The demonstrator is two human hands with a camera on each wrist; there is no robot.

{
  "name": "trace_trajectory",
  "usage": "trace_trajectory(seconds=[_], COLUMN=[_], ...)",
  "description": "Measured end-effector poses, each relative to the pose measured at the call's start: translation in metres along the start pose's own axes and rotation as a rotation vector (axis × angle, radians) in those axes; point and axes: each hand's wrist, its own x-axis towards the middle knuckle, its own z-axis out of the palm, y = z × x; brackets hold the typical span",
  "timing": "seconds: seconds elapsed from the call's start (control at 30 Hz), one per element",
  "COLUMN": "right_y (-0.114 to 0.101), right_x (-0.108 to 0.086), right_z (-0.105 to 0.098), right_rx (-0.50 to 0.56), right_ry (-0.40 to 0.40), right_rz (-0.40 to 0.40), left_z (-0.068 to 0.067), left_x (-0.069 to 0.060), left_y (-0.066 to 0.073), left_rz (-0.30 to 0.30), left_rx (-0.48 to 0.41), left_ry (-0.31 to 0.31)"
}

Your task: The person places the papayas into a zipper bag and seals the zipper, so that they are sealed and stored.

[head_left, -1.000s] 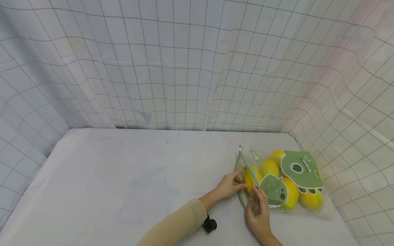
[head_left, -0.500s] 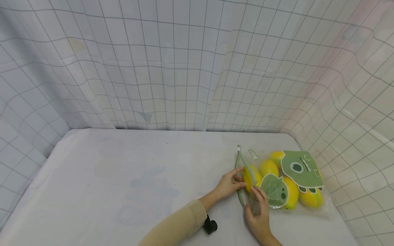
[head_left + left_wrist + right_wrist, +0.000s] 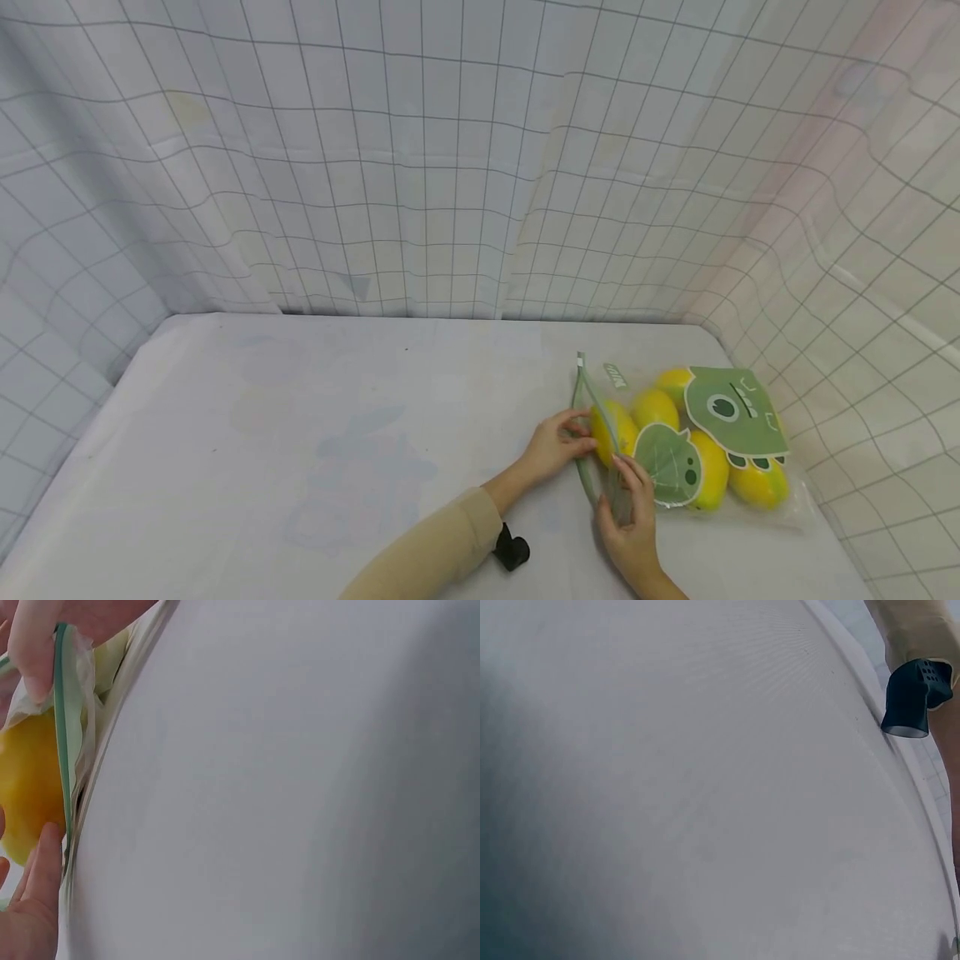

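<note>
A clear zip bag with green cartoon dinosaur prints lies at the right of the white table, its green-edged mouth parted towards the left. Several yellow lemons are inside. At the mouth, my left hand holds the nearest lemon between fingers and thumb; a fingertip presses that fruit's side in the left wrist view. My right hand pinches the near part of the bag's upper edge, lifting it from the lower edge. In the right wrist view, neither the bag nor the lemons appear.
A black wrist camera sits at the left forearm, by the beige sleeve. White cloth covers the table. Grid-patterned curtains rise behind it and on both sides.
My left hand and the lemon at the bag's mouth have shifted slightly left. The bag's mouth has shifted a little left too, and the right hand has hardly moved.
</note>
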Motion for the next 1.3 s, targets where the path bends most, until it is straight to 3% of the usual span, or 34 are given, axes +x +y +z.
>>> trace_trajectory(seconds=[0.23, 0.43, 0.6, 0.8, 0.97, 1.07, 1.3], right_y=[0.001, 0.001, 0.001, 0.0, -0.001, 0.0, 0.0], right_x=[0.001, 0.001, 0.001, 0.001, 0.003, 0.003, 0.002], right_z=[0.0, 0.001, 0.001, 0.0, 0.0, 0.001, 0.001], right_rx=[-0.003, -0.003, 0.0, -0.001, -0.004, 0.006, 0.03], right_ry=[0.011, 0.011, 0.011, 0.008, 0.008, 0.012, 0.009], right_rz=[-0.005, -0.011, -0.012, -0.012, -0.012, -0.014, 0.009], left_z=[-0.017, -0.032, -0.035, -0.031, -0.026, -0.023, -0.02], left_x=[0.012, 0.028, 0.038, 0.048, 0.066, 0.072, 0.073], left_y=[0.011, 0.023, 0.024, 0.019, 0.002, -0.005, -0.006], left_rz=[-0.01, -0.024, -0.051, -0.112, -0.201, -0.21, -0.218], left_rx=[-0.076, -0.032, -0.006, -0.017, -0.047, -0.017, 0.053], left_ry=[0.042, 0.157, 0.221, 0.195, 0.176, 0.177, 0.159])
